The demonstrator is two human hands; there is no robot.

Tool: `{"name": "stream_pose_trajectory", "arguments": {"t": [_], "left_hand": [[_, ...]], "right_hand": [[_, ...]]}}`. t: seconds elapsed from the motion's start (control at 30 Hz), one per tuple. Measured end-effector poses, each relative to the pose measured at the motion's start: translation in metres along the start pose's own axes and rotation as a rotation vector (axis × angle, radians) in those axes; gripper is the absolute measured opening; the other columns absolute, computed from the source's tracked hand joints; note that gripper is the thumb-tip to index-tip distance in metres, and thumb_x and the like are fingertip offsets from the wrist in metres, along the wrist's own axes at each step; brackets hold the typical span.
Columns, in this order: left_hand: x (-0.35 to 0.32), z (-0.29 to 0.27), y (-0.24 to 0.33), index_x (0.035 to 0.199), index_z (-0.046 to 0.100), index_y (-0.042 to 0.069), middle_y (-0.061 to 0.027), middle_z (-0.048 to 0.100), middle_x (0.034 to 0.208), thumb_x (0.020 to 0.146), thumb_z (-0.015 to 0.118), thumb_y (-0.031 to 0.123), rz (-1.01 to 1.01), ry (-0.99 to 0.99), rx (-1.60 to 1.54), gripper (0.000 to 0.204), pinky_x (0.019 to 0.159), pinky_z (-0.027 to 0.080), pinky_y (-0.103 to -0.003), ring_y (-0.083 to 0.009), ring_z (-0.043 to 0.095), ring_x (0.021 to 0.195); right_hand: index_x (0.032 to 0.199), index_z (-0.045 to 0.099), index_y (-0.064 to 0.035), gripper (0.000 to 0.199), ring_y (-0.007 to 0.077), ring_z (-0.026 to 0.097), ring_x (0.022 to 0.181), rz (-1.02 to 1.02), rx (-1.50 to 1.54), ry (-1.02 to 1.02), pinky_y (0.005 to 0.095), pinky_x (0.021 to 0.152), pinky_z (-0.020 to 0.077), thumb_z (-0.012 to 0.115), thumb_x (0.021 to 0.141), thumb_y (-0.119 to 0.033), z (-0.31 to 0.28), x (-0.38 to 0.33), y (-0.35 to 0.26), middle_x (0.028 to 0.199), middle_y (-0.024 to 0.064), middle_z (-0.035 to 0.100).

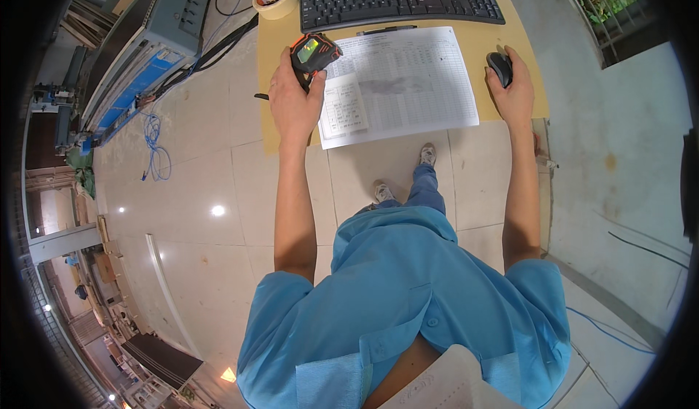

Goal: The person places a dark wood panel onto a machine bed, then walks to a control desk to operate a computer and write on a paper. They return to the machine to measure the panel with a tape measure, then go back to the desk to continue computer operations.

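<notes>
My left hand point(293, 110) is closed around a black and orange tape measure point(318, 56) with a shiny green label, at the left edge of the yellowish desk point(530, 88). A thin dark tip pokes out beside this hand; what it belongs to is hidden. Over on the right, my right hand point(515, 94) rests curled on a black computer mouse point(500, 67). Between the hands lie printed table sheets point(429, 99), with a smaller printed slip point(345, 107) on their left part. A dark pen point(386, 30) lies along the sheets' far edge.
A black keyboard point(404, 1) spans the back of the desk, with a roll of tape point(275, 2) at its left. Grey-blue machinery point(145, 52) and black cables stand to the left. Blue cable point(153, 143) lies coiled on the tiled floor. A wall point(619, 132) rises at right.
</notes>
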State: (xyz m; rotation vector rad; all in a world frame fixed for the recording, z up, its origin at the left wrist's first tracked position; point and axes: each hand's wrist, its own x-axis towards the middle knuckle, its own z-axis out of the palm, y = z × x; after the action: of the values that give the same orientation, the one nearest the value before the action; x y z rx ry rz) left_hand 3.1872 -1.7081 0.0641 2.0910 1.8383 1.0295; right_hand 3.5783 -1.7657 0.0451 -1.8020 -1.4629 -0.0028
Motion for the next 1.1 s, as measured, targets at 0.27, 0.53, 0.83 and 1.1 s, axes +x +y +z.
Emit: {"name": "stream_pose_trajectory", "arguments": {"t": [0.27, 0.53, 0.83, 1.1], "left_hand": [[-0.001, -0.0019, 0.0014, 0.153, 0.042, 0.002, -0.0238, 0.064, 0.132, 0.091, 0.073, 0.032, -0.021, -0.011, 0.008, 0.076, 0.105, 0.046, -0.046, -0.0384, 0.06, 0.124], [-0.0008, -0.0005, -0.0014, 0.152, 0.042, 0.001, -0.0217, 0.065, 0.125, 0.091, 0.073, 0.033, -0.012, 0.007, -0.01, 0.076, 0.103, 0.046, -0.047, -0.0372, 0.061, 0.119], [-0.0006, 0.0021, -0.0029, 0.151, 0.042, 0.0, -0.0187, 0.066, 0.113, 0.09, 0.075, 0.028, 0.045, 0.068, 0.024, 0.075, 0.099, 0.046, -0.046, -0.0349, 0.063, 0.11], [-0.0009, -0.0006, -0.0033, 0.154, 0.042, 0.002, -0.0247, 0.062, 0.136, 0.092, 0.072, 0.035, -0.019, -0.001, -0.02, 0.076, 0.106, 0.046, -0.047, -0.039, 0.058, 0.127]], "right_hand": [[0.14, 0.059, -0.0033, 0.058, 0.0355, 0.065, 0.12, 0.008, -0.032, -0.002, 0.042, 0.102, 0.0511, 0.076, 0.088, -0.023, 0.0003, 0.0001, 0.0013, 0.133, 0.0194, 0.066], [0.139, 0.059, -0.0027, 0.058, 0.0355, 0.065, 0.12, -0.011, -0.012, 0.012, 0.0419, 0.102, 0.051, 0.076, 0.088, -0.024, 0.0032, -0.0015, 0.0064, 0.133, 0.0197, 0.066], [0.139, 0.06, -0.0027, 0.058, 0.035, 0.065, 0.12, -0.003, -0.038, 0.01, 0.0416, 0.102, 0.0508, 0.075, 0.089, -0.026, 0.0027, -0.001, 0.0049, 0.133, 0.0193, 0.067], [0.139, 0.06, -0.0018, 0.057, 0.0349, 0.065, 0.12, -0.01, -0.002, 0.011, 0.0412, 0.102, 0.0508, 0.075, 0.088, -0.024, 0.0033, -0.0012, 0.0067, 0.133, 0.0191, 0.067]]}}
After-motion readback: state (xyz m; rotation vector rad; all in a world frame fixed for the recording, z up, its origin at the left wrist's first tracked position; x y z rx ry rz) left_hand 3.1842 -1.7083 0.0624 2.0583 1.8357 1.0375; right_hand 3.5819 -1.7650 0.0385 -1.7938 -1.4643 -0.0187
